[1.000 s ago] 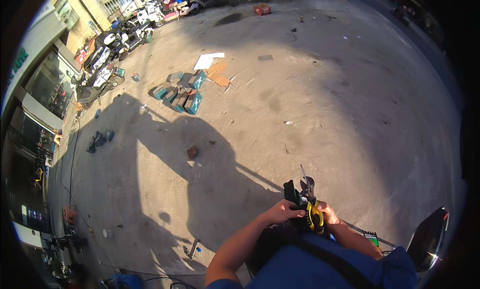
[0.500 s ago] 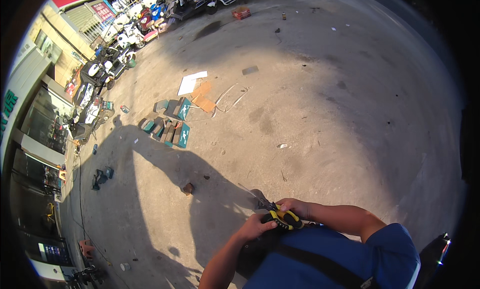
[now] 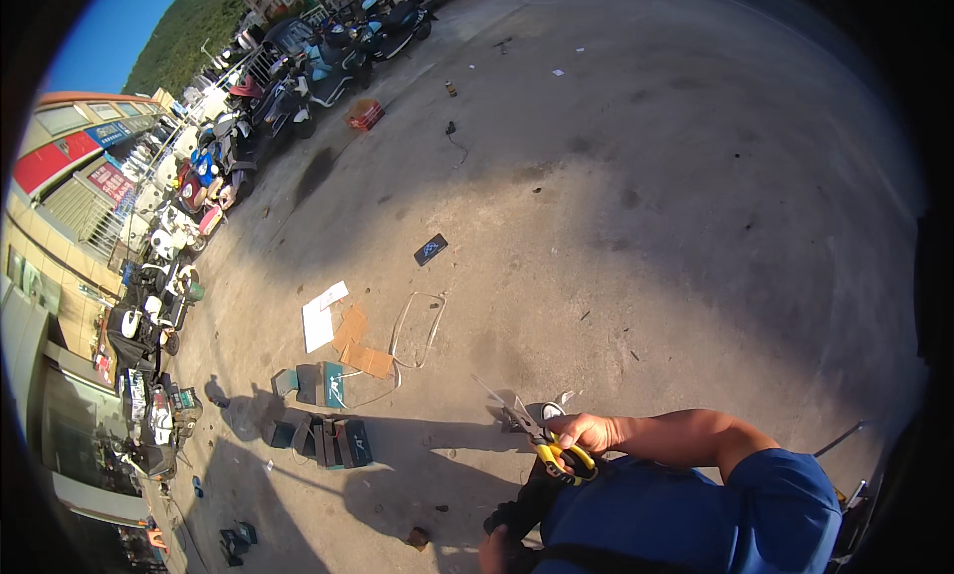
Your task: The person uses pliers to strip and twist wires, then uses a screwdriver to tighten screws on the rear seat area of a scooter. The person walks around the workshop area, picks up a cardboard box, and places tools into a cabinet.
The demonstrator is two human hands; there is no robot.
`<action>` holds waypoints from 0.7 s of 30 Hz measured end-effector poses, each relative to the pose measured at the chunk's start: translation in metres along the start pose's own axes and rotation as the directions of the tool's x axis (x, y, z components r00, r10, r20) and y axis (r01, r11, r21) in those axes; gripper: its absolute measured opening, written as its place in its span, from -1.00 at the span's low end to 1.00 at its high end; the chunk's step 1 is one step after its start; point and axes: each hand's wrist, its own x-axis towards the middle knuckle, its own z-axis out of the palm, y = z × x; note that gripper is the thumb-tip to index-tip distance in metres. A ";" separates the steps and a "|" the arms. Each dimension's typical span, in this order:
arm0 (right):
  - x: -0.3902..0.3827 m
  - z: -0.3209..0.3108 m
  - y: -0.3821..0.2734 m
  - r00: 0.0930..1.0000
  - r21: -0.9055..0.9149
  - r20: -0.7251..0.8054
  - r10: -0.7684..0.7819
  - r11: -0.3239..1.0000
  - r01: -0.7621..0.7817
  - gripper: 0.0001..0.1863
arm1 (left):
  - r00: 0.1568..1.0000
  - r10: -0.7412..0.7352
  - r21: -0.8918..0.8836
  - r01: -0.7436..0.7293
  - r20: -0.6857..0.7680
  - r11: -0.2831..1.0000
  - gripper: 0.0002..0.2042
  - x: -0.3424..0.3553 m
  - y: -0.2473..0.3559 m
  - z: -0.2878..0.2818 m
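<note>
Right hand [image 3: 588, 433]: fingers closed around the yellow handles of a pair of scissors [image 3: 542, 437], gripping them firmly; the blades project up and to the left from the fist, points clear of any surface. The forearm runs in from the right, out of a blue sleeve [image 3: 785, 494].

Left hand [image 3: 494, 551]: low at the bottom edge, below and left of the right hand, resting on a dark object [image 3: 527, 504] held against the body. Whether its fingers are closed or spread cannot be told.

Room for movement: bare concrete ground [image 3: 646, 226] extends wide above and to the right of the scissors. To the left lie a looped cord [image 3: 417, 333], flat cardboard pieces [image 3: 360, 347] and a white sheet [image 3: 320, 318]; further left and lower, a row of dark boxes [image 3: 323, 437]. Well beyond, along the left edge, parked scooters [image 3: 159, 306] line a building front.
</note>
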 end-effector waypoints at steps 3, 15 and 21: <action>0.013 0.006 -0.104 0.985 0.074 0.038 -0.168 0.983 0.165 -0.40 | 0.997 -0.071 -0.028 0.071 -0.007 0.997 -0.46 0.080 0.066 -0.014; 0.012 -0.117 -0.375 0.688 0.135 -0.215 -0.694 0.676 0.724 -0.39 | 0.997 -0.076 -0.055 0.075 -0.020 0.996 -0.44 0.384 0.349 -0.050; 0.007 -0.190 -0.580 0.614 -0.013 -0.440 -0.655 0.689 0.725 -0.43 | 0.989 -0.129 -0.118 0.120 -0.073 0.986 -0.43 0.503 0.513 -0.054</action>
